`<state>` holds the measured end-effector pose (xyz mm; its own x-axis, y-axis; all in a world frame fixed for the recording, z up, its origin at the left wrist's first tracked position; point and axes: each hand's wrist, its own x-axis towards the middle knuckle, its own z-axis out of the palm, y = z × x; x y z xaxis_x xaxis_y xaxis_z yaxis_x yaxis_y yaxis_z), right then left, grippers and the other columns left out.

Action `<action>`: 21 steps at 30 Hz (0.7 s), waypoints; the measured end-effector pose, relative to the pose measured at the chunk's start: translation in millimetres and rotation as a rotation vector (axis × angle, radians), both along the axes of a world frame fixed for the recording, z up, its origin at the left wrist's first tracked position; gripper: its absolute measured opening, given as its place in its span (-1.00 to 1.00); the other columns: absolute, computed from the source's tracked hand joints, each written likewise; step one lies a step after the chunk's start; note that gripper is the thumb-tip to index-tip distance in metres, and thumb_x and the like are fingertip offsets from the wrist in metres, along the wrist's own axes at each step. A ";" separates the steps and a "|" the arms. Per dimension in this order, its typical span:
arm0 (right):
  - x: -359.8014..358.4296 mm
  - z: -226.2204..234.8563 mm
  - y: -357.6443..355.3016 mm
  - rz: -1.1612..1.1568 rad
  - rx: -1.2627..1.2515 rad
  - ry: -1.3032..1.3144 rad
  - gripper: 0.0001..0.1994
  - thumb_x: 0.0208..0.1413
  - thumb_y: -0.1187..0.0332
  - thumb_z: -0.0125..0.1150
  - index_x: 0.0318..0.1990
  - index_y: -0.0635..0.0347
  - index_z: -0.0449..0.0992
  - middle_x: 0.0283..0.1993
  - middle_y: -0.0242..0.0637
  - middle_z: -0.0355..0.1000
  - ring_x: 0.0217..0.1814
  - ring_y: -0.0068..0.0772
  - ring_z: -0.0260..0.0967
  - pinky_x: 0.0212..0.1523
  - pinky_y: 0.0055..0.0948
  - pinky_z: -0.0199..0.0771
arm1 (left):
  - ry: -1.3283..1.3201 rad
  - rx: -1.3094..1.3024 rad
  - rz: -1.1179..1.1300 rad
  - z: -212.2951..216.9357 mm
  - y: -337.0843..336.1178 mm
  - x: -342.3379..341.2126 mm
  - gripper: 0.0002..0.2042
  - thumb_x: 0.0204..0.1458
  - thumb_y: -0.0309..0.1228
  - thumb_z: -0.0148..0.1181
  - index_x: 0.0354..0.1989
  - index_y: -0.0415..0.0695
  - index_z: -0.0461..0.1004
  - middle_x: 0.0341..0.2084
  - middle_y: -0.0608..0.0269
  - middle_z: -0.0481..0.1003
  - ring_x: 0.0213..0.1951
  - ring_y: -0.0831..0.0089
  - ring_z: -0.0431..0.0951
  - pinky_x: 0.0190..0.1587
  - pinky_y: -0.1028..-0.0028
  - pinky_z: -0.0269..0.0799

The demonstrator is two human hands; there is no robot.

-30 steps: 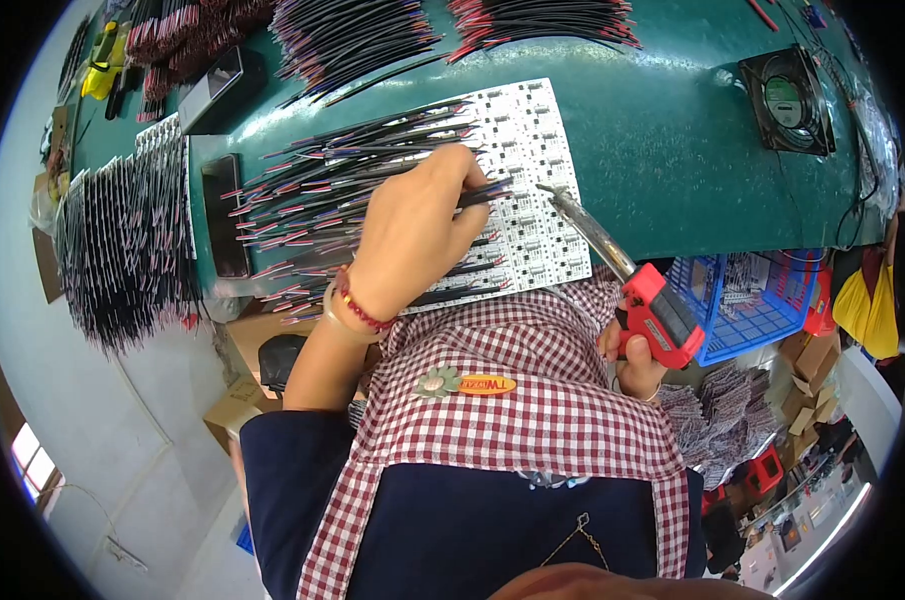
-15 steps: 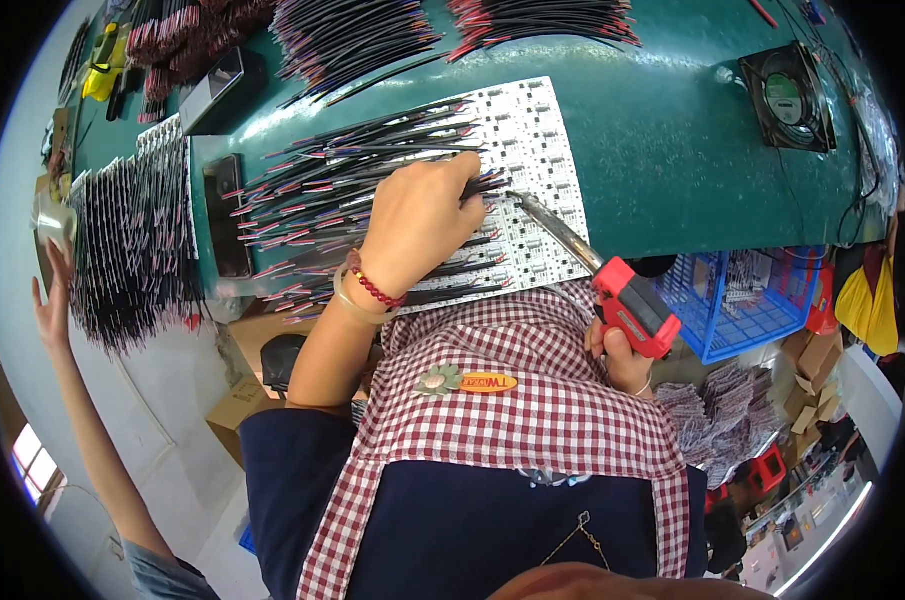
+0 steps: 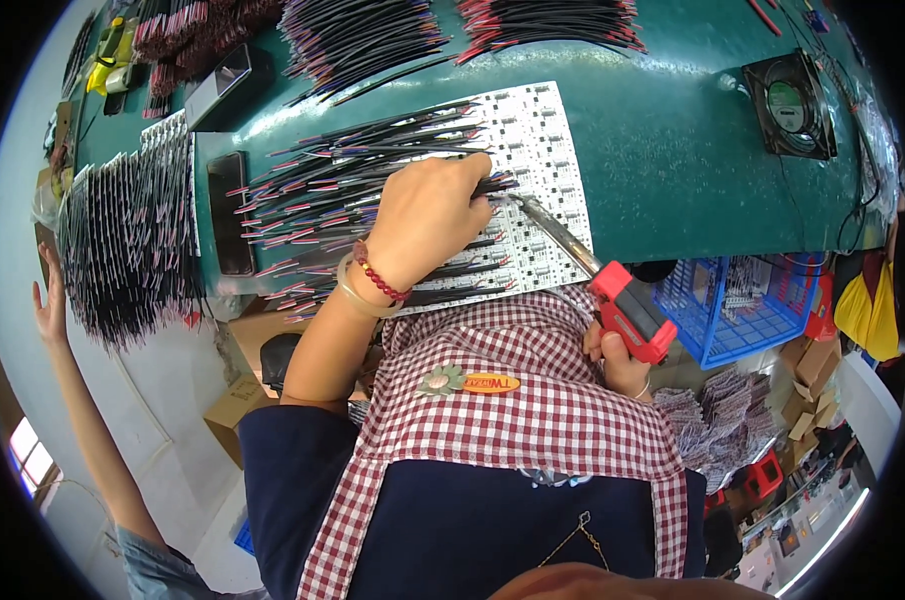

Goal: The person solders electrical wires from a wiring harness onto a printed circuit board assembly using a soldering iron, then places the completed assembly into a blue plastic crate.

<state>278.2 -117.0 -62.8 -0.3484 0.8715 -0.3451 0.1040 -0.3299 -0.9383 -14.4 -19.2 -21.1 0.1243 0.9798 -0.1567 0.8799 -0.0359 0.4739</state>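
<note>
A white circuit-board panel (image 3: 545, 150) lies flat on the green tabletop (image 3: 673, 150), directly in front of the person, its near edge by the red-and-white checkered apron (image 3: 513, 430). Rows of black-sheathed wires (image 3: 313, 190) stretch over its left part and past its left edge, their red and white ends fanning out, while the small dark components show on the right part. The left hand (image 3: 428, 215) reaches over the panel, its grip pinching dark wire ends (image 3: 495, 186) between thumb and forefinger. The right hand (image 3: 623, 365) is beyond the panel's lower right corner, its grip closed around the handle of a red-and-black soldering gun (image 3: 633, 315). The metal tip slants up and left to just beside the pinched ends; whether it touches them I cannot tell. Left of the panel, a flat black phone-like slab (image 3: 231, 210) lies partly under the wire ends, and beyond it a dense batch of wired boards (image 3: 128, 240) hangs over the tabletop's edge. Bundles of black wire (image 3: 368, 45) lie along the far side, a square black fan (image 3: 791, 105) stands at the right, and a blue plastic basket (image 3: 738, 300) sits below the tabletop's edge. At far left, another person's hand (image 3: 51, 305) is raised near the batch.
</note>
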 end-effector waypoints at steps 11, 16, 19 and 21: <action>5.0 -8.5 -5.8 -0.063 -0.045 0.134 -0.45 0.19 0.09 0.16 0.12 0.41 0.28 -0.50 -0.30 0.32 -0.56 -0.52 0.21 -0.50 -0.49 0.27 | -0.022 -0.004 0.020 2.2 1.4 -3.8 -0.88 -0.09 -0.41 0.16 -0.41 -0.19 0.47 -0.60 0.00 0.49 -0.46 -0.01 0.52 -0.40 0.13 0.40; 5.6 -7.9 -2.2 -0.016 -0.068 0.072 -0.49 0.18 0.09 0.17 0.06 0.40 0.33 -0.53 -0.31 0.32 -0.58 -0.52 0.22 -0.52 -0.51 0.26 | -0.037 0.045 0.050 2.5 -6.4 -3.9 -0.87 -0.09 -0.39 0.17 -0.41 -0.19 0.48 -0.57 -0.02 0.50 -0.44 0.00 0.53 -0.37 0.12 0.41; -1.9 -1.7 -2.9 -0.052 -0.095 0.080 -0.66 0.20 0.15 0.15 -0.19 0.32 0.38 -0.53 -0.34 0.34 -0.56 -0.55 0.23 -0.51 -0.53 0.24 | -0.054 0.012 0.067 -0.3 -6.9 -3.8 -0.85 -0.09 -0.37 0.18 -0.45 -0.21 0.47 -0.56 -0.01 0.51 -0.42 -0.01 0.54 -0.34 0.11 0.42; -0.4 2.4 -4.4 -0.115 -0.110 0.136 -0.71 0.21 0.21 0.13 -0.43 0.25 0.41 -0.52 -0.38 0.34 -0.53 -0.58 0.24 -0.48 -0.55 0.23 | -0.072 0.028 0.065 -2.6 -8.1 2.7 -0.85 -0.09 -0.37 0.18 -0.46 -0.21 0.47 -0.54 0.00 0.51 -0.41 -0.01 0.54 -0.33 0.10 0.42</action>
<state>277.8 -121.4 -60.4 -0.2984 0.8682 -0.3965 -0.0658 -0.4332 -0.8989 -11.6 -27.3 -23.7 0.0703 0.9900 -0.1223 0.8443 0.0063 0.5358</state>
